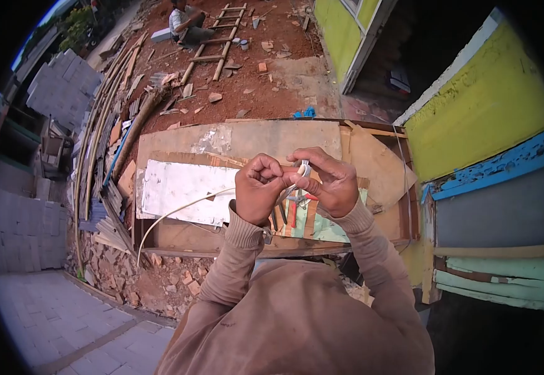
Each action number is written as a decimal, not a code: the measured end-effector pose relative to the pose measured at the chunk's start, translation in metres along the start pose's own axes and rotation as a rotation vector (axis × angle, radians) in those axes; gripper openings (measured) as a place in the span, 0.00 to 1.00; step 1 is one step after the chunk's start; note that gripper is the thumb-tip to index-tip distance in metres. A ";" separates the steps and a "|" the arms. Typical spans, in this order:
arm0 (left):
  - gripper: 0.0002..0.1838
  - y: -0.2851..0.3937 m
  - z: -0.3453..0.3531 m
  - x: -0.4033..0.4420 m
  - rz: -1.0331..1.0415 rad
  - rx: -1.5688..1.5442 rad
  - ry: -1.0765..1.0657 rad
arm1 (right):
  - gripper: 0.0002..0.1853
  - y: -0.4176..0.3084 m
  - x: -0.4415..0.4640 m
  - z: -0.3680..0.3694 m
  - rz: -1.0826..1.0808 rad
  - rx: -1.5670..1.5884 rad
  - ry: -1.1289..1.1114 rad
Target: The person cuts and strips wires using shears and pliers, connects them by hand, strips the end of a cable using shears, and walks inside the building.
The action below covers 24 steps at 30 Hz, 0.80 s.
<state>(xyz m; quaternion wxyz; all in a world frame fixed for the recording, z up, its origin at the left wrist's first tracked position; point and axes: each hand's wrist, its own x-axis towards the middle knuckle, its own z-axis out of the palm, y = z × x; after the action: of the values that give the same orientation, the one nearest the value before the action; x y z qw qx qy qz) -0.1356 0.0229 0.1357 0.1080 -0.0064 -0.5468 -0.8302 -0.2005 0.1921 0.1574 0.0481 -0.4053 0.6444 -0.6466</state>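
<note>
My left hand (259,187) is closed, its fingertips pinching a pale cable near its end. That white cable (187,205) curves from the hand down to the lower left, past the bench edge. Close beside it, my right hand (328,180) grips a small white piece (306,167) between thumb and fingers; its exact kind is too small to make out. The fingertips of both hands nearly meet there. Below them, a red-handled hand tool (294,214), seemingly pliers, lies on the bench, partly hidden by the right hand. Dark-handled tools (278,217) lie beside it.
A wooden bench top (284,134) carries a white board (175,187) and a greenish striped sheet (325,228). Beyond, a person (187,26) sits near a bamboo ladder (216,44) on red soil. Poles and rubble lie left; a yellow-green wall (490,94) stands right.
</note>
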 end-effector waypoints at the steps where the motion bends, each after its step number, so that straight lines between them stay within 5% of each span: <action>1: 0.12 0.000 0.001 0.000 -0.038 0.016 0.009 | 0.23 -0.006 0.001 0.001 0.025 0.128 0.054; 6: 0.16 -0.005 -0.009 -0.007 -0.107 -0.020 -0.187 | 0.23 -0.020 -0.003 -0.002 0.075 0.127 0.157; 13: 0.08 -0.020 -0.005 -0.009 -0.065 0.062 -0.065 | 0.18 -0.007 -0.016 0.011 0.127 0.150 0.276; 19: 0.11 -0.068 -0.038 -0.020 0.139 0.631 -0.076 | 0.16 0.006 -0.021 -0.049 0.067 0.309 0.701; 21: 0.13 -0.123 -0.084 -0.032 0.094 1.055 -0.238 | 0.16 0.010 -0.034 -0.102 0.050 0.401 0.893; 24: 0.15 -0.164 -0.130 -0.068 -0.343 1.266 -0.579 | 0.15 -0.001 -0.076 -0.175 0.059 0.435 1.221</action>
<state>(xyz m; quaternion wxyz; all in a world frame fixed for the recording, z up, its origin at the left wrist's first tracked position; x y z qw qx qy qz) -0.0856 -0.0213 -0.0738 -0.1902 -0.0765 -0.9236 -0.3240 -0.2519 0.3763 0.1513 -0.2279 0.0720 0.4210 -0.8750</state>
